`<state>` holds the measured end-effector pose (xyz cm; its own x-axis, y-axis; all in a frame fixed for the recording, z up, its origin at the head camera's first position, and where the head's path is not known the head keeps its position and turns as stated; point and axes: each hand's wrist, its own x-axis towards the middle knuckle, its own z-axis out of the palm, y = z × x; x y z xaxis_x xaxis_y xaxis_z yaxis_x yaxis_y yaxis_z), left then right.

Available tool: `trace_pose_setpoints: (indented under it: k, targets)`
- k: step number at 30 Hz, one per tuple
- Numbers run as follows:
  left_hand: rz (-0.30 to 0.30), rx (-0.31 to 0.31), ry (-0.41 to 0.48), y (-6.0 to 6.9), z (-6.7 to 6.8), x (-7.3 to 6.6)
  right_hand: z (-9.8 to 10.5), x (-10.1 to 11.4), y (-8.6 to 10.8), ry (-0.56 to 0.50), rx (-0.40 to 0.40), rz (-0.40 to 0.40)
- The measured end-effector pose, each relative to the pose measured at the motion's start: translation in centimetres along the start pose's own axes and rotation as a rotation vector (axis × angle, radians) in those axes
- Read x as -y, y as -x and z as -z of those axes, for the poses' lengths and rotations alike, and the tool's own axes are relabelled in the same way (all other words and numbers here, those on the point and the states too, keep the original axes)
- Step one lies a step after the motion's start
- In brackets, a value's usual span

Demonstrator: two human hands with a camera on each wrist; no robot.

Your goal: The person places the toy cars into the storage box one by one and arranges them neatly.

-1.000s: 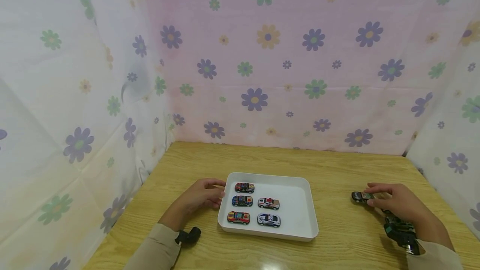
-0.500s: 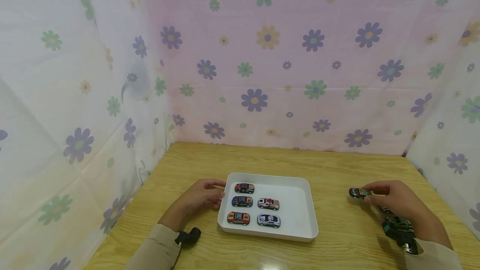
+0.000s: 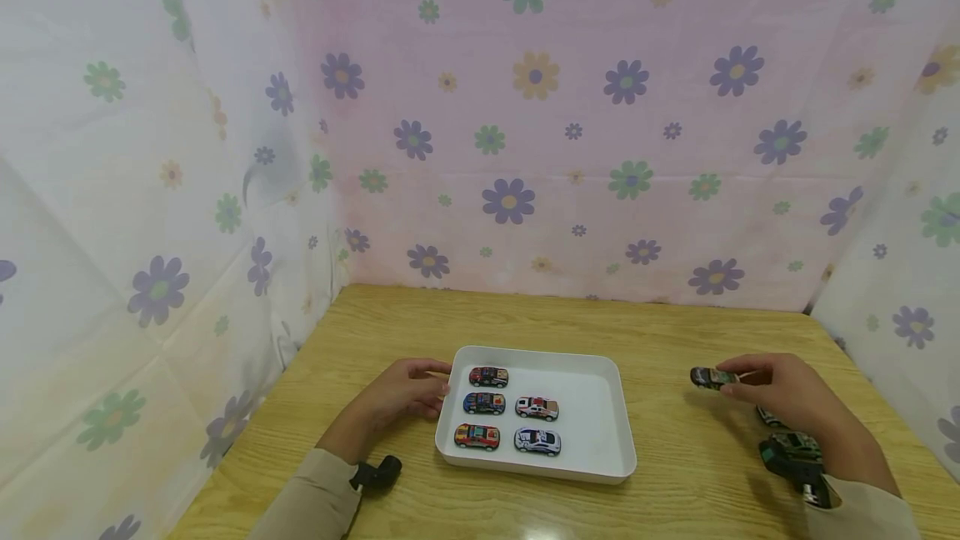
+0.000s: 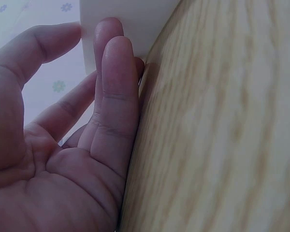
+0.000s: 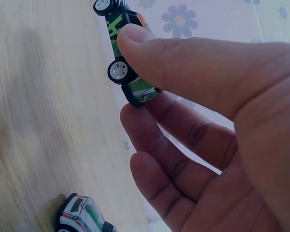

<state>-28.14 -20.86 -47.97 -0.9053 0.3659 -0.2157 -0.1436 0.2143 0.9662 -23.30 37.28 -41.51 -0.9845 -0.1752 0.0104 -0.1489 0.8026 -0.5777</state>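
Observation:
A white tray [image 3: 585, 407] holds several toy cars, among them a red-yellow one [image 3: 477, 437] and a white one [image 3: 537, 441]. At its left side, my left hand [image 3: 401, 394] touches the rim; the left wrist view shows the fingers [image 4: 118, 92] fairly straight against the tray wall [image 4: 130, 24]. My right hand [image 3: 795, 398] pinches a green and black toy car [image 3: 712, 378] by its rear part, to the right of the tray. In the right wrist view the thumb lies over the side of this car [image 5: 117, 36], raised off the table.
Under the right forearm are more toy cars, one camouflage-coloured [image 3: 797, 445], partly hidden by the wrist camera. A white car [image 5: 82, 212] shows low in the right wrist view. Flowered cloth [image 3: 570, 148] stands behind the wooden table [image 3: 405, 315].
My right hand has lifted the green and black car and moved slightly left and away from me. My left hand and the tray have stayed in place.

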Motion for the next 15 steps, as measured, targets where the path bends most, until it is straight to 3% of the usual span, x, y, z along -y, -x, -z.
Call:
trace_pose_setpoints:
  k: [15]
  targets:
    - [0.001,0.007,0.013,0.0,0.1,0.1,-0.1,1.4,-0.6,0.043,-0.046,0.053]
